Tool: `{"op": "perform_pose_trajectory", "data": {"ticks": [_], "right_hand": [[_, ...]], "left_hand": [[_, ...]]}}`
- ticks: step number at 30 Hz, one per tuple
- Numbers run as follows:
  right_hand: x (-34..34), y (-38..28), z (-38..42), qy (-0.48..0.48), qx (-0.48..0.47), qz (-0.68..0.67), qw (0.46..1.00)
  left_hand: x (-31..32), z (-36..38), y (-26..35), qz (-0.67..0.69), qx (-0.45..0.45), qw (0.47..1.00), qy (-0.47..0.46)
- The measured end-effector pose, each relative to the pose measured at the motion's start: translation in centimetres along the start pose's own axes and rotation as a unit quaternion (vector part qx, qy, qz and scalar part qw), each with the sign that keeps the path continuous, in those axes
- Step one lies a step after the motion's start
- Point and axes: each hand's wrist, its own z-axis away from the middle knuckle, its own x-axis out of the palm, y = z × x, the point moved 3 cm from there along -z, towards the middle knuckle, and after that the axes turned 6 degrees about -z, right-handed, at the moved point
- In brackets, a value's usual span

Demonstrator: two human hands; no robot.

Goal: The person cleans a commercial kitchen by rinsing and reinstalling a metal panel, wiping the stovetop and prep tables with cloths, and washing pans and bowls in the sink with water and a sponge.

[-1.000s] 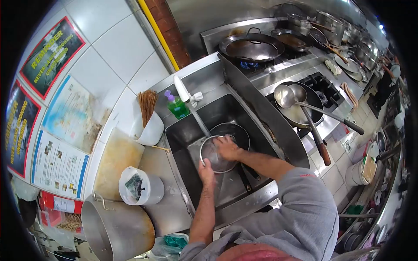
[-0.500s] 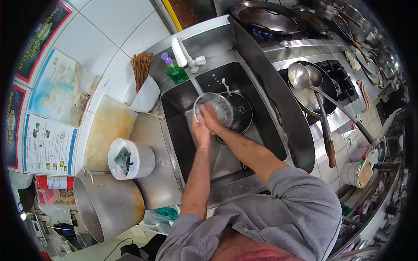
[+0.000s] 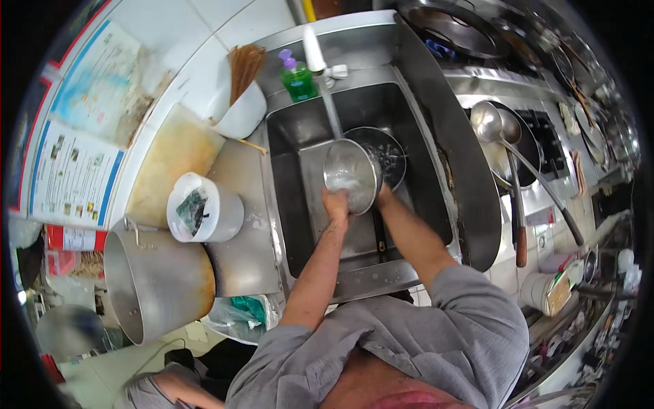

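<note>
Apparently rinsing the bowl [image 3: 353,170] under the faucet [image 3: 327,102], gripping its near edge with fingers of the left hand [image 3: 336,203], cannot tell about those of the half-hidden right hand [image 3: 383,195], needing steady support for tilting.

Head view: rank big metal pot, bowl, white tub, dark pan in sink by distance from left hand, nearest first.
1. Bowl: at the left hand, touching it.
2. Dark pan: in the sink, just right of the bowl.
3. White tub: on the counter, left of the sink.
4. Big metal pot: lower left, past the tub.
</note>
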Motion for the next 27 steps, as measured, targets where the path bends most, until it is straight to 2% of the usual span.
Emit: {"op": "perform_pose_trajectory", "data": {"ticks": [2, 3, 4, 5, 6, 8, 10, 12, 13, 14, 15, 16, 19, 20, 21, 22, 23, 24, 25, 26, 27], "right_hand": [[-2.3, 4.5, 1.3, 0.165, 0.000, -0.087, 0.982], [-0.3, 4.7, 3.4, 0.182, -0.044, -0.039, 0.981], [1.2, 4.4, 4.7, 0.179, -0.023, -0.047, 0.983], [2.7, 4.1, 6.0, 0.175, -0.002, -0.056, 0.983], [2.9, 3.4, 5.9, 0.152, 0.076, -0.117, 0.979], [4.2, 1.9, 5.6, 0.206, -0.057, 0.091, 0.973], [10.4, 1.6, 5.5, 0.133, -0.107, 0.108, 0.979], [16.0, 3.2, 3.5, 0.103, -0.114, 0.110, 0.982], [18.9, 4.6, 2.4, 0.085, -0.084, 0.127, 0.985], [20.9, 6.3, 0.7, 0.015, -0.081, 0.114, 0.990], [23.6, 8.0, -0.2, -0.012, -0.063, 0.127, 0.990], [25.5, 10.0, -1.8, -0.056, -0.052, 0.128, 0.989], [30.7, 15.4, -4.8, -0.106, -0.013, 0.155, 0.982], [31.7, 16.9, -6.0, -0.149, -0.018, 0.236, 0.960], [32.7, 17.2, -6.2, -0.149, -0.019, 0.393, 0.907], [32.9, 17.3, -6.5, -0.143, -0.089, 0.500, 0.850], [32.3, 16.1, -6.7, -0.163, -0.152, 0.556, 0.801], [31.8, 14.6, -6.4, -0.178, -0.212, 0.609, 0.743], [30.1, 12.7, -6.5, -0.161, -0.221, 0.611, 0.743], [27.6, 9.9, -6.6, -0.104, -0.296, 0.687, 0.655], [24.9, 6.9, -6.5, -0.046, -0.362, 0.749, 0.552]], "left_hand": [[-1.3, -1.2, 1.6, -0.141, 0.201, 0.958, 0.149], [-2.5, -1.9, 2.6, -0.168, 0.153, 0.961, 0.160], [-4.1, -2.6, 2.4, -0.158, 0.144, 0.958, 0.190], [-5.5, -3.6, 1.6, -0.209, 0.127, 0.949, 0.198], [-6.8, -4.7, 0.9, -0.257, 0.111, 0.938, 0.203], [-8.9, -4.1, -0.3, -0.283, 0.099, 0.926, 0.230], [-9.4, -2.4, -1.3, -0.278, -0.018, 0.952, 0.127], [-9.6, -1.8, -3.1, -0.234, -0.070, 0.967, 0.068], [-9.8, -1.4, -3.6, -0.230, -0.067, 0.968, 0.072], [-9.9, -1.0, -4.2, -0.276, -0.072, 0.958, 0.030], [-9.9, -0.8, -4.8, -0.320, -0.077, 0.944, -0.011], [-10.2, -1.0, -5.4, -0.318, -0.076, 0.945, -0.005], [-11.0, -2.4, -7.1, -0.314, -0.032, 0.948, -0.033], [-11.4, -3.0, -7.3, -0.290, -0.031, 0.955, -0.045], [-11.5, -3.9, -7.7, -0.283, -0.030, 0.957, -0.058], [-11.7, -4.9, -8.3, -0.276, -0.028, 0.958, -0.072], [-11.9, -6.1, -8.4, -0.224, 0.032, 0.973, -0.042], [-12.0, -6.4, -7.4, -0.187, 0.031, 0.982, -0.028], [-12.0, -6.6, -6.2, -0.149, 0.031, 0.988, -0.015], [-11.9, -6.0, -3.6, -0.130, -0.029, 0.991, -0.015], [-11.4, -6.4, -2.0, -0.144, -0.025, 0.989, 0.002]]}}
